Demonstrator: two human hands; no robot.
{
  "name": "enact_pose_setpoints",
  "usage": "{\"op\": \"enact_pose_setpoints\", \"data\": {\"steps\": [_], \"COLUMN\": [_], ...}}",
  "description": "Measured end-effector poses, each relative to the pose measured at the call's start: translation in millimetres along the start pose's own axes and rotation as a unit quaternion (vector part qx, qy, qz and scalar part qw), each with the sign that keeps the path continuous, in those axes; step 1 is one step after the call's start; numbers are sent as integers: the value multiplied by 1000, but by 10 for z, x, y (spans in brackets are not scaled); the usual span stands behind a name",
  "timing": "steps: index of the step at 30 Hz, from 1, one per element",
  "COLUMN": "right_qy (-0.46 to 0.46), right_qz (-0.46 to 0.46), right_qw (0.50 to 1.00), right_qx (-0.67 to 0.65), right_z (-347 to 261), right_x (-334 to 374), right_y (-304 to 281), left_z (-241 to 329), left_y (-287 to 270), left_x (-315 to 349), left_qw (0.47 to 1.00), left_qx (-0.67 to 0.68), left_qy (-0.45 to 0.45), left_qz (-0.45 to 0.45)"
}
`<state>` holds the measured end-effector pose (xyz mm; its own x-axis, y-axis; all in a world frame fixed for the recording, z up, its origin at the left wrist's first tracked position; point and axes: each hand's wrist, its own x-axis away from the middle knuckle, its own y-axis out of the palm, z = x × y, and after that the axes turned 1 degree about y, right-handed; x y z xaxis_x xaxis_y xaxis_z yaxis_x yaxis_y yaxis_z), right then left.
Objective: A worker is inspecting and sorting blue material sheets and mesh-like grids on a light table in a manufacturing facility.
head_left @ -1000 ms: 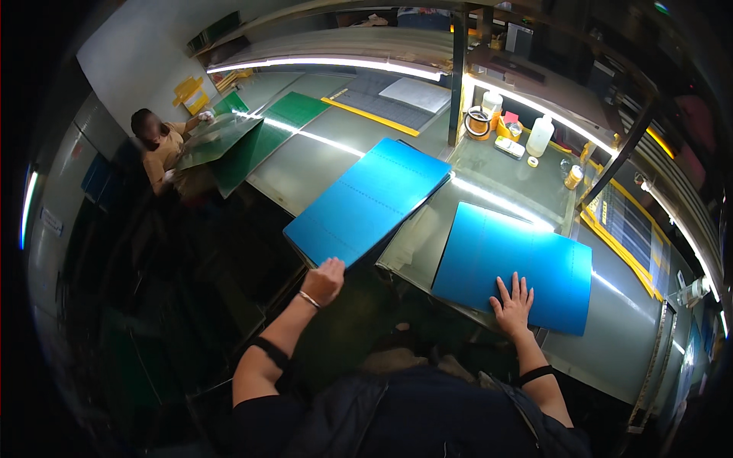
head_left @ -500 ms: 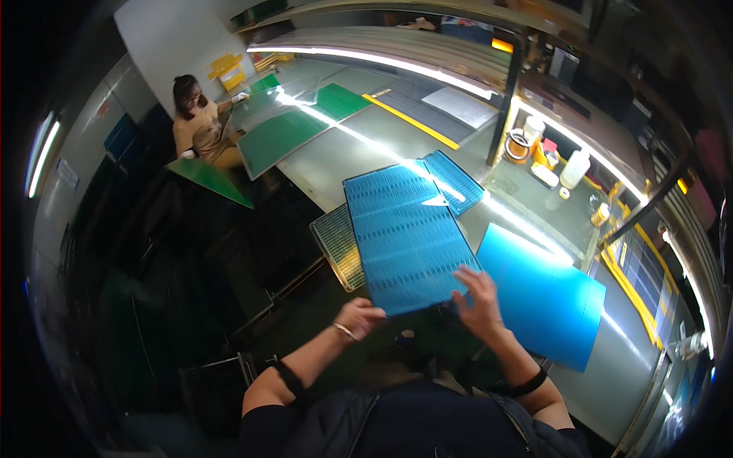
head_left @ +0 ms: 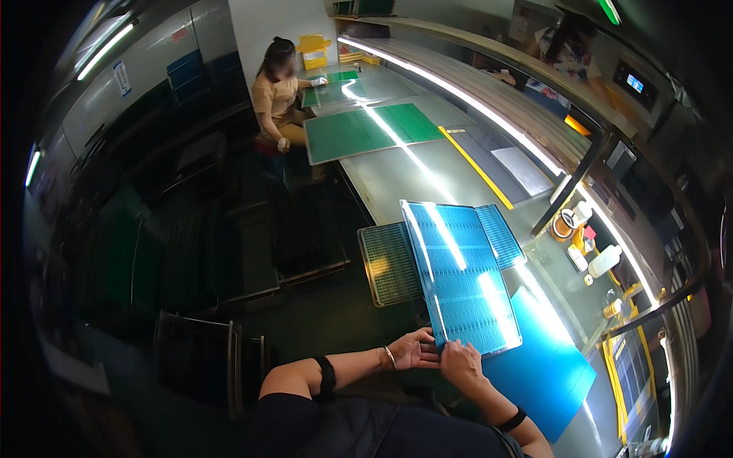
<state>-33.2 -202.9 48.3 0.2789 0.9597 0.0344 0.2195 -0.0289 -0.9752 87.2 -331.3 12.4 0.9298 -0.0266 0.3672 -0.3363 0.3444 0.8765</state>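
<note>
Head view: nearest, wearer's dark top [head_left: 382,427], arms w/ dark armbands [head_left: 327,374], L wrist w/ pale bangle [head_left: 390,356]. L hand [head_left: 416,350] unclenched, fingers extended to near-L corner of blue patterned panel [head_left: 462,275]; can't tell if they bear any of its wt. R hand [head_left: 463,362] just beside it, fingers bent round panel's near edge close to same corner, i.e. grasping it. Panel glossy, rows of fine marks, bright glare streaks; lies at a slant ahead of both hands, overlapping gridded panel [head_left: 500,233]; can't tell if far end rests or is held clear. Gridded pc shows both sides of it, L part past worktop's front edge w/ gold glint; one pc or two, unclear. To R, plain blue sheet [head_left: 550,374] flat on worktop [head_left: 374,183], partly behind patterned panel. Lower L, dark racks [head_left: 233,359], detail lost in shadow. Beyond sheet, R side: small yellow-labelled bottle [head_left: 612,308], white bottle [head_left: 605,261], tape roll [head_left: 563,224], grouped nr shelf post [head_left: 574,182]. Mid-dist: dark panel w/ yellow border [head_left: 477,168], pale sheet [head_left: 521,169] on it. Farther: green panel [head_left: 374,131] flat on worktop; co-worker [head_left: 276,95] beside it at L, pale glove [head_left: 319,81] at another green pc. Far end: yellow bins [head_left: 313,52] by pale wall [head_left: 263,23].
</note>
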Motion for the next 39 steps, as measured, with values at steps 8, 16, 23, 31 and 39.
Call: {"op": "enact_pose_setpoints", "data": {"steps": [8,16,23,31,39], "right_qy": [52,41,319,382,449], "right_qz": [-13,81,106,143,161], "right_qw": [895,856,757,752,743], "right_qx": [-443,-508,-560,-518,-469], "right_z": [280,1596,2646,2324,2407], "right_x": [-129,-661,-261,113,30], "right_y": [-390,-545,52,-34,-98], "left_z": [799,971,602,657,712], "left_y": [1,-110,-356,-1102,-2065], "left_x": [-201,859,2831,4475,5669], "left_qw": [957,908,768,325,233], "left_qx": [-170,-243,-219,-138,-30], "left_qy": [153,296,442,607,425], "left_qz": [176,170,409,712,874]}}
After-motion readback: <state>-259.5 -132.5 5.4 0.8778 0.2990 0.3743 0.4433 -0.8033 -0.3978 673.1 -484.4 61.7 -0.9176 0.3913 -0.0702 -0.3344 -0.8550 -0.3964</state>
